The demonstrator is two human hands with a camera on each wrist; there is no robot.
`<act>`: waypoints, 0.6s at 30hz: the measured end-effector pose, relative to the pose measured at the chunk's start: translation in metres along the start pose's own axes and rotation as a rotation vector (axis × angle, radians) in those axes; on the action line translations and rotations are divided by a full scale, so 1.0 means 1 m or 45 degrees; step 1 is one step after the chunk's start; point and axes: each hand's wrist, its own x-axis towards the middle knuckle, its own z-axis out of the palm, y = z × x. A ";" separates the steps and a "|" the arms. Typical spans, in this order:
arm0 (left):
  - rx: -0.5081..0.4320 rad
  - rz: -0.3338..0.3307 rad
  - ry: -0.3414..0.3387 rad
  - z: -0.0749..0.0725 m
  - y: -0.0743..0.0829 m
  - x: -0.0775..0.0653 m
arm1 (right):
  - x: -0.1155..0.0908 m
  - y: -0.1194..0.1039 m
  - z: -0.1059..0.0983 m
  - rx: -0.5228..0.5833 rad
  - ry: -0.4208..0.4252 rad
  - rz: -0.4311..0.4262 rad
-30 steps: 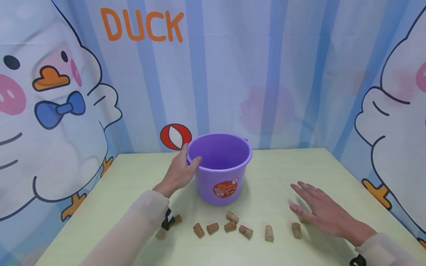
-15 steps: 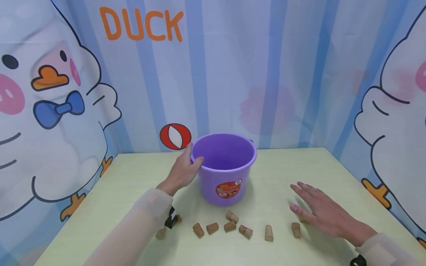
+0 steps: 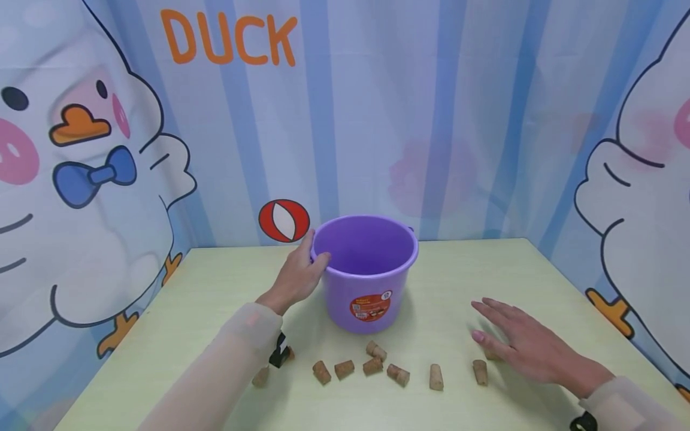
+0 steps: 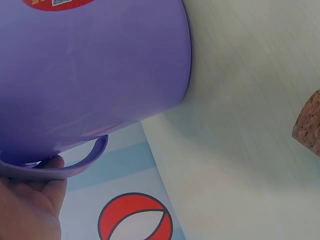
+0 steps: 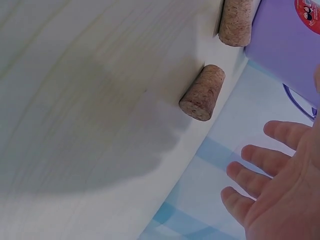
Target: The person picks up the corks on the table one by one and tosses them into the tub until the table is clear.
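A purple bucket (image 3: pixel 336 299) with a red round label stands upright at the middle of the table. My left hand (image 3: pixel 295 274) grips its left rim, thumb at the front; in the left wrist view the fingers wrap around the rim beside the purple handle (image 4: pixel 95 155). To the right, my right hand (image 3: pixel 530 344) hovers palm down over the table with fingers straight, holding nothing. A cork (image 3: pixel 480 372) lies just left of it, and another cork (image 3: pixel 493 354) is partly hidden beneath it. Several more corks lie in a loose row before the bucket, including a cork (image 3: pixel 436 378) toward the right.
The pale table (image 3: pixel 226 269) ends at a striped blue curtain (image 3: pixel 372 120) printed with ducks and a red ball. One cork (image 3: pixel 261 377) lies at the left by my left wrist, and another cork (image 3: pixel 291 354) is partly covered by the black wrist strap (image 3: pixel 279 351).
The bucket has slid slightly to the right, with my left hand still gripping its rim. My right hand has barely moved, and the corks lie where they were.
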 end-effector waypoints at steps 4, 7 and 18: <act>0.000 0.000 0.005 0.001 -0.001 0.000 | 0.000 0.001 -0.001 -0.001 -0.003 0.001; -0.004 -0.001 0.011 0.001 -0.001 0.001 | 0.000 0.002 -0.001 0.001 -0.014 0.002; -0.007 -0.009 0.016 0.002 -0.001 0.001 | -0.001 0.004 -0.005 0.050 -0.144 0.069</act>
